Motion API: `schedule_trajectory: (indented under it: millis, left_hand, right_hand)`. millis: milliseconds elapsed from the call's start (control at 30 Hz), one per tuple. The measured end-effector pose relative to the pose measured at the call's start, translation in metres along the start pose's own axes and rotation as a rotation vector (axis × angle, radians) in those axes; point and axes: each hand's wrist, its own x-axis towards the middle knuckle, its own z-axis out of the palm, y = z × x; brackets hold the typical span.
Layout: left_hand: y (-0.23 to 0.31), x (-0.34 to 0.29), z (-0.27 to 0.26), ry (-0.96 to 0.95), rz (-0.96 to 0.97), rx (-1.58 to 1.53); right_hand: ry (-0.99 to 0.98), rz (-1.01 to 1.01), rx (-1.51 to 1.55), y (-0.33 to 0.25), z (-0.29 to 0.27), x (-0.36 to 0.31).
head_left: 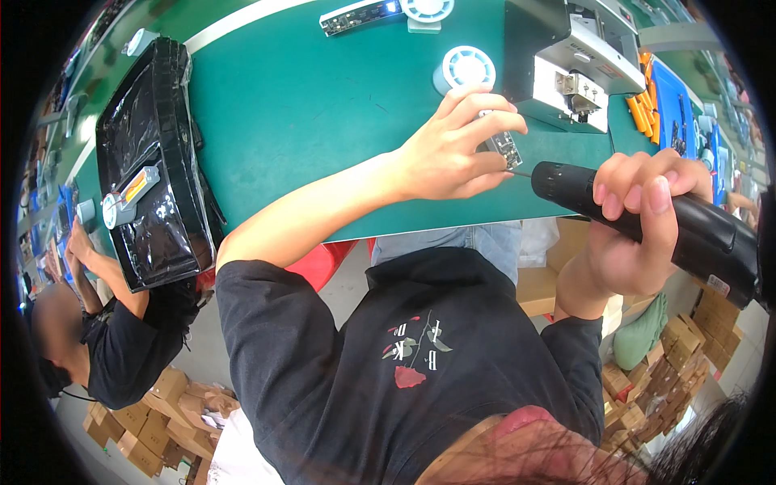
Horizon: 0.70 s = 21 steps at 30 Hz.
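Observation:
My left hand (453, 145) is closed around a small part with a circuit board (505, 147) just above the green table; the fingers hide much of it. My right hand (647, 214) is wrapped round a black electric screwdriver (695, 234), which lies nearly level and points left. Its thin bit (522, 174) reaches the near end of the part by my left fingertips; whether it sits in a screw I cannot tell. Just beyond my left hand stands a white and light-blue round fan piece (467, 68).
A black and silver machine (570, 73) stands at the right back, beside orange casings (641, 113) and a blue tray (671, 89). A circuit-board assembly (362, 16) lies at the far edge. On the left, a black plastic-covered bin (149, 89) bears an orange and white fan piece (139, 187); a co-worker (121, 339) sits beyond.

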Motion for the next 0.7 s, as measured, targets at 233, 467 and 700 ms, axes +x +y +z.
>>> schedule_trajectory:
  millis: [233,467,700]
  left_hand:
    - [0.0001,-0.0004,0.0018,0.025,0.008,0.041]
    - [0.0035,-0.0031,0.0072,0.080,0.132,0.215]
    - [0.0008,-0.0018,0.0004,0.099,-0.017,0.147]
  right_hand:
    - [0.001,0.002,-0.031,0.0027,0.0002,-0.0031]
    - [-0.039,-0.020,-0.090,0.0012,0.0029,-0.0080]
    - [0.045,-0.024,-0.088,0.0052,-0.0022,-0.0013]
